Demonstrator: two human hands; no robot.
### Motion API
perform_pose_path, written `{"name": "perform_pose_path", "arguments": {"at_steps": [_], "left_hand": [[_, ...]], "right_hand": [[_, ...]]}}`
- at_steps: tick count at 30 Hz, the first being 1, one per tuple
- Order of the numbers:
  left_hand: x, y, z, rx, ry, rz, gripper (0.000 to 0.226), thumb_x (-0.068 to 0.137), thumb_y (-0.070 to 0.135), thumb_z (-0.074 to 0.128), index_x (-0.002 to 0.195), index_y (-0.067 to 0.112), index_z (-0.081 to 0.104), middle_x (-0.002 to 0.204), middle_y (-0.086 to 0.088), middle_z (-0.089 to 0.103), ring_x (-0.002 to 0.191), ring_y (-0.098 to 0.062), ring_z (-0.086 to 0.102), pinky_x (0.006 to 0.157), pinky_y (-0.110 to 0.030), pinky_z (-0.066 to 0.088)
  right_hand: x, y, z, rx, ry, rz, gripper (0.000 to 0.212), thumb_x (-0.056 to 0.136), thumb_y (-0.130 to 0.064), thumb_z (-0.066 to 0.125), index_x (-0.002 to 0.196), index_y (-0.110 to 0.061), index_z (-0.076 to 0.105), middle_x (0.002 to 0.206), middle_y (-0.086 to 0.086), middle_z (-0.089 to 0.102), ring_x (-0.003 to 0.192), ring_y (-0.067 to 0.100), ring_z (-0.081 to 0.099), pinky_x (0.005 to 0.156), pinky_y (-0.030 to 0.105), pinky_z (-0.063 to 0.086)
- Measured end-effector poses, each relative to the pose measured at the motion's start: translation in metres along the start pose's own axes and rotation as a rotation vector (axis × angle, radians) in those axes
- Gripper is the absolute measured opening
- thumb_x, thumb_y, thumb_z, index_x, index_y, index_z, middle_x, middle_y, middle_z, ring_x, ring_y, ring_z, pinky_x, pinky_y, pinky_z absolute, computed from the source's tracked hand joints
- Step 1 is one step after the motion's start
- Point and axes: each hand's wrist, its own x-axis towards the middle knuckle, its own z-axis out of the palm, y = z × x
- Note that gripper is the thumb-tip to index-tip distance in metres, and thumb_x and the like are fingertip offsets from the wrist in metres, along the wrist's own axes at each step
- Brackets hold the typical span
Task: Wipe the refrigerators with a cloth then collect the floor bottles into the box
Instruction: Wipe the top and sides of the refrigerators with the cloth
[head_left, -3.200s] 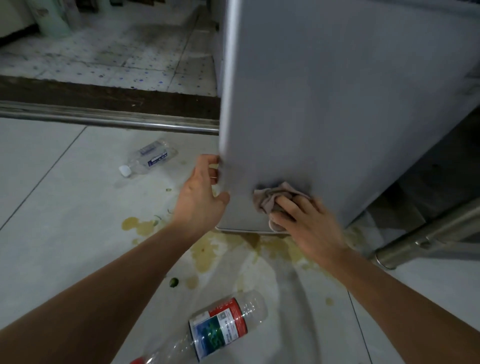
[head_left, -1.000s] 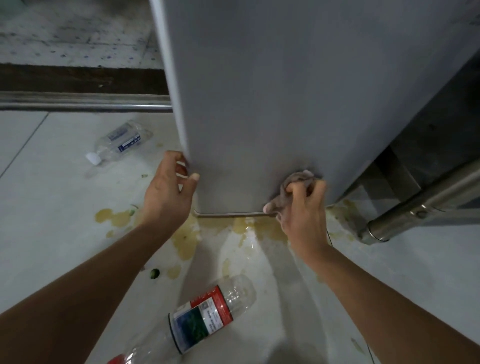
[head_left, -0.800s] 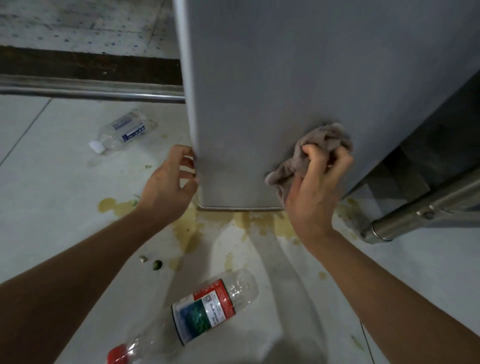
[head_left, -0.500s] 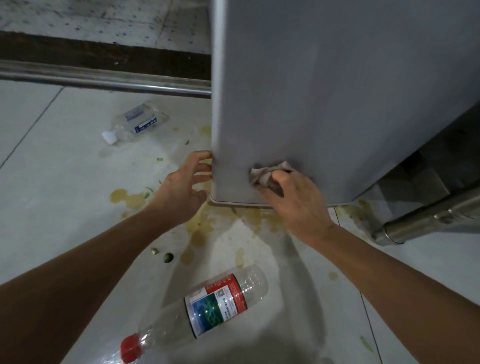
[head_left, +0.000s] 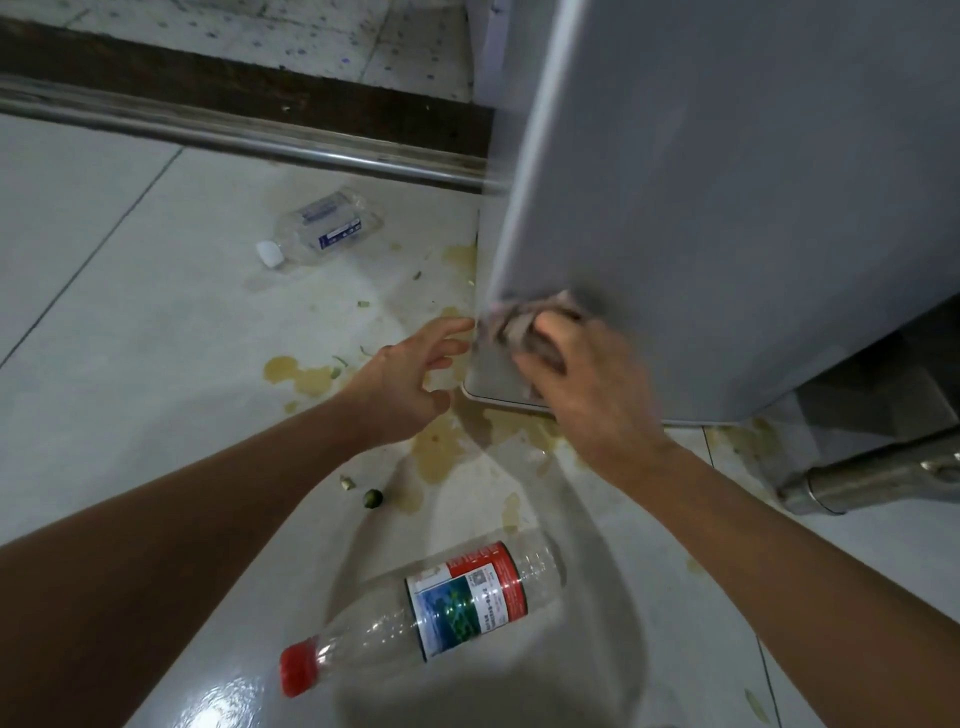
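Cloth (head_left: 519, 325) low on the refrigerator (head_left: 727, 208), near its bottom left corner.

Left of the refrigerator: small clear bottle (head_left: 324, 228) with white cap, lying flat on glossy pale tile floor (head_left: 104, 312); yellowish spill patches (head_left: 301, 374) nearer the corner. Left hand (head_left: 410, 379) spread and relaxed, fingertips at the refrigerator's left edge, holding nothing. On the refrigerator's smooth grey panel: cloth soft, limp, bunched, pinkish-grey; likely light and easy to ball up, best taken as a wad in the palm. Right hand (head_left: 582, 379) curled over the cloth, pressing it to the panel. Below the refrigerator: large clear bottle (head_left: 431, 608) with red cap and red label, on its side; probably light, thin-walled, prone to roll, best gripped round the body.
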Motion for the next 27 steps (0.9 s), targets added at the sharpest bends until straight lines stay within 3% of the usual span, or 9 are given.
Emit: {"name": "perform_pose_path", "arguments": {"at_steps": [3, 6, 10, 14, 19, 21, 27], "left_hand": [[-0.001, -0.001, -0.005, 0.0, 0.035, -0.039, 0.068, 0.081, 0.002, 0.063, 0.138, 0.025, 0.034, 0.134, -0.001, 0.053, 0.121, -0.017, 0.051, 0.094, -0.031, 0.046], [0.0, -0.001, -0.01, 0.026, 0.084, -0.051, 0.065, 0.081, 0.001, 0.062, 0.136, 0.022, 0.036, 0.129, -0.002, 0.056, 0.115, -0.019, 0.055, 0.098, -0.04, 0.046], [0.0, -0.007, -0.012, 0.056, 0.163, -0.088, 0.06, 0.081, 0.001, 0.058, 0.134, 0.019, 0.038, 0.125, -0.004, 0.058, 0.106, -0.02, 0.058, 0.093, -0.037, 0.05], [-0.003, -0.015, -0.013, 0.052, 0.17, -0.132, 0.055, 0.083, 0.006, 0.061, 0.133, 0.02, 0.04, 0.124, -0.002, 0.058, 0.105, -0.018, 0.058, 0.091, -0.035, 0.05], [-0.005, -0.014, -0.003, 0.081, 0.149, -0.153, 0.056, 0.083, 0.003, 0.058, 0.132, 0.023, 0.04, 0.125, 0.0, 0.057, 0.106, -0.017, 0.057, 0.091, -0.035, 0.05], [-0.004, -0.008, 0.002, 0.097, 0.137, -0.124, 0.055, 0.083, 0.005, 0.058, 0.132, 0.023, 0.04, 0.125, -0.001, 0.057, 0.105, -0.017, 0.057, 0.091, -0.035, 0.05], [0.004, 0.011, 0.015, 0.128, 0.077, -0.035, 0.061, 0.08, 0.004, 0.059, 0.134, 0.022, 0.036, 0.13, 0.0, 0.055, 0.111, -0.016, 0.054, 0.088, -0.027, 0.045]], "right_hand": [[0.01, -0.001, 0.0, -0.093, 0.244, -0.095, 0.034, 0.088, -0.009, 0.065, 0.117, -0.021, 0.052, 0.113, -0.002, 0.044, 0.091, 0.025, 0.049, 0.076, 0.043, 0.052], [0.007, 0.002, 0.018, -0.362, 0.304, -0.335, 0.033, 0.094, -0.007, 0.056, 0.125, -0.02, 0.058, 0.132, -0.005, 0.037, 0.096, 0.027, 0.044, 0.08, 0.039, 0.052], [-0.015, 0.004, 0.051, -0.471, 0.1, -0.473, 0.034, 0.094, -0.013, 0.049, 0.126, -0.018, 0.06, 0.14, -0.004, 0.051, 0.101, 0.026, 0.042, 0.083, 0.037, 0.044], [-0.025, 0.001, 0.068, -0.552, -0.123, -0.508, 0.042, 0.08, -0.015, 0.066, 0.122, -0.015, 0.063, 0.136, 0.001, 0.056, 0.099, 0.025, 0.05, 0.081, 0.034, 0.047], [-0.021, 0.007, 0.058, -0.498, -0.242, -0.585, 0.039, 0.081, -0.015, 0.054, 0.118, -0.018, 0.067, 0.131, -0.006, 0.059, 0.094, 0.019, 0.064, 0.077, 0.031, 0.053], [-0.028, 0.025, 0.043, -0.487, -0.269, -0.614, 0.039, 0.078, -0.016, 0.062, 0.116, -0.019, 0.068, 0.129, -0.009, 0.06, 0.095, 0.021, 0.064, 0.076, 0.033, 0.053], [-0.071, 0.086, -0.013, -0.572, -0.325, -0.459, 0.05, 0.065, -0.007, 0.074, 0.114, -0.013, 0.065, 0.129, -0.001, 0.045, 0.096, 0.03, 0.049, 0.074, 0.04, 0.05]]}}
